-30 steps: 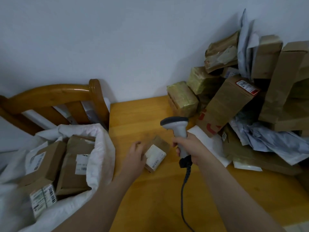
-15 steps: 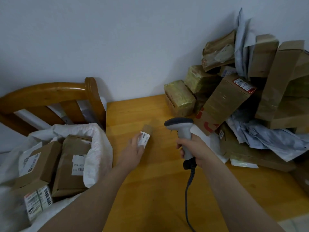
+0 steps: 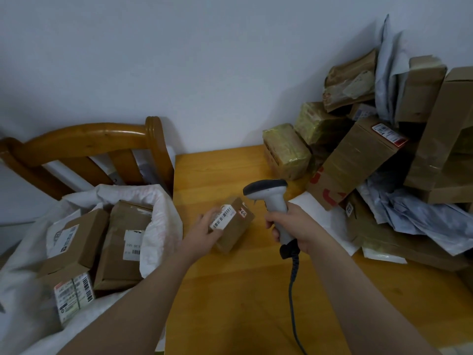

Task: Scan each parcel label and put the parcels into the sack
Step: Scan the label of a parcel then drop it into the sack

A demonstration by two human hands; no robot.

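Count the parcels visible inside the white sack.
3: the rear-left box, the taller box to its right, the front box below them. Others may be hidden beneath.

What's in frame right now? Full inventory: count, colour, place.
small brown cardboard parcel: one, brown with a white barcode label, table centre, label up
grey handheld barcode scanner: one, grey with a dark cable, right of that parcel
white woven sack: one, white, open, left of the table
brown cardboard boxes in the sack: three visible, brown, labelled
piled brown cardboard boxes: several, brown, table's far right by the wall
yellow-green taped parcels: at least two, pile's left edge
grey plastic mailer bags: several, grey, in the pile
wooden table: one, honey-orange, centre
wooden chair: one, same tone, behind the sack
left hand: grips the parcel
right hand: holds the scanner
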